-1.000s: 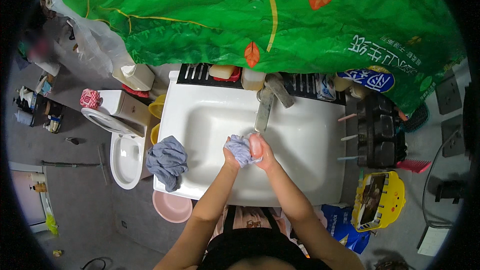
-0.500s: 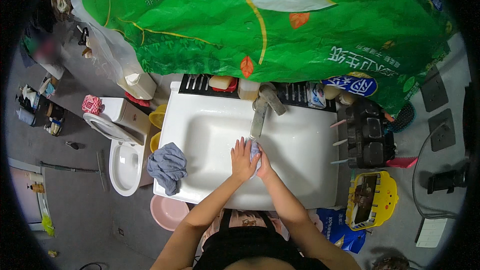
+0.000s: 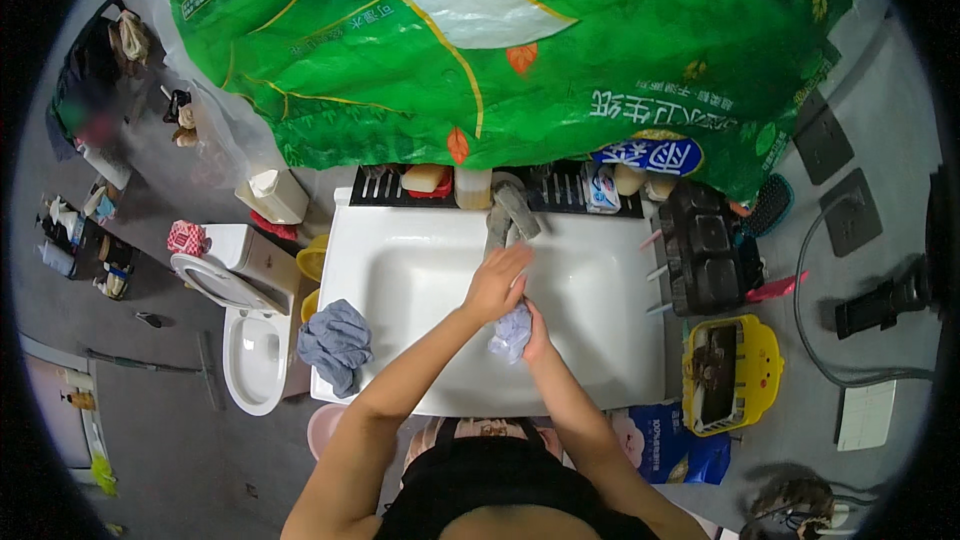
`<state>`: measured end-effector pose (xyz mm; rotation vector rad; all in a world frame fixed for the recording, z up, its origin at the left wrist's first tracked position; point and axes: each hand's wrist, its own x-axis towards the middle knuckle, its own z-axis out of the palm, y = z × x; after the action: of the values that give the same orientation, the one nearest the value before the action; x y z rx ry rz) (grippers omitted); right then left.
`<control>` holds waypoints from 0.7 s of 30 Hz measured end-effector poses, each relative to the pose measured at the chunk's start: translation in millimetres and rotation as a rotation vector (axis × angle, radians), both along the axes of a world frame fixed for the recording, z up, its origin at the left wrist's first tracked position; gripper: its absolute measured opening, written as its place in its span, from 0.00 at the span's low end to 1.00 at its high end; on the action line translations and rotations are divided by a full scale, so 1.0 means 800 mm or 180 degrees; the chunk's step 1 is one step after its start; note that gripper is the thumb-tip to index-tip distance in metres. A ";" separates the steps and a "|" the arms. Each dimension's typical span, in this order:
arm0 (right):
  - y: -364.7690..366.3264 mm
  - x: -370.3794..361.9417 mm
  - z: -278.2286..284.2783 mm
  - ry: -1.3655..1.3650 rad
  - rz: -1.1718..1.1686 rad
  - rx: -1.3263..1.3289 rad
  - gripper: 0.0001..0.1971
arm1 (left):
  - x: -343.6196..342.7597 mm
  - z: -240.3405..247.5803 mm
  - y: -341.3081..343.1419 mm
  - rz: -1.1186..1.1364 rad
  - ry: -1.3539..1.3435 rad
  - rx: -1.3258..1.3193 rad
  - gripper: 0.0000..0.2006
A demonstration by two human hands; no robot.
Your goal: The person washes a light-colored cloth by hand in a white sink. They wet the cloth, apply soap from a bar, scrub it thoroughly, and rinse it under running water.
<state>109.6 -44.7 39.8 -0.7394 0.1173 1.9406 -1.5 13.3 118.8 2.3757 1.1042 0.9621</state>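
Note:
Over the white sink point(image 3: 400, 365), my right hand point(image 3: 538, 335) is closed around a small, crumpled, pale lavender cloth point(image 3: 511, 333). The cloth bulges out to the left of the fingers. My left hand point(image 3: 494, 286) is up at the faucet point(image 3: 513, 208), its fingers stretched out and a little blurred. It covers the end of the spout; whether it touches the metal, I cannot tell. Nothing shows in that hand. A bunched grey-blue cloth point(image 3: 336, 345) lies over the sink's left rim.
A big green plastic package point(image 3: 380, 100) hangs over the far side. Along the back ledge stand a soap bar point(image 3: 424, 178) and a bottle point(image 3: 472, 188). To the right are a black rack point(image 3: 700, 250) and a yellow basket point(image 3: 765, 375); a toilet point(image 3: 262, 350) stands to the left.
My left hand has come off the lavender cloth and moved up to the faucet. The right hand now holds the cloth alone, slightly nearer to me. The whole view has shifted a little.

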 end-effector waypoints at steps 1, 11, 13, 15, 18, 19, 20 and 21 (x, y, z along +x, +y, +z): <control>0.001 -0.001 0.005 -0.0032 0.0007 0.0018 0.13 | -0.018 -0.021 -0.027 -0.0067 -0.0261 -0.0146 0.28; -0.016 -0.045 0.010 -0.0932 0.0353 -0.0159 0.17 | -0.005 -0.046 -0.147 0.0924 -0.1490 -0.1170 0.26; -0.028 -0.056 0.008 -0.0888 0.0432 -0.0189 0.18 | -0.008 -0.052 -0.151 0.1050 -0.1168 -0.0893 0.23; -0.041 -0.069 0.007 -0.0842 0.0514 -0.0216 0.19 | -0.019 -0.065 -0.136 0.1082 -0.2312 -0.2020 0.20; -0.061 -0.099 0.013 -0.0941 0.0389 -0.0254 0.21 | -0.045 -0.079 -0.110 0.1445 -0.2701 -0.2905 0.16; -0.067 -0.108 0.018 -0.1054 0.0274 -0.0115 0.21 | -0.053 -0.077 -0.103 0.1558 -0.2934 -0.3339 0.16; -0.070 -0.113 0.024 -0.1165 0.0161 0.0026 0.21 | -0.057 -0.076 -0.101 0.1669 -0.3163 -0.3774 0.16; -0.068 -0.112 0.027 -0.1414 0.0097 0.0059 0.19 | -0.051 -0.067 -0.109 0.1848 -0.2894 -0.3304 0.16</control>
<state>19.6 -99.4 61.7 -1.1447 -0.1843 1.7579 -41.9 -73.5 65.0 0.6707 1.3817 1.0624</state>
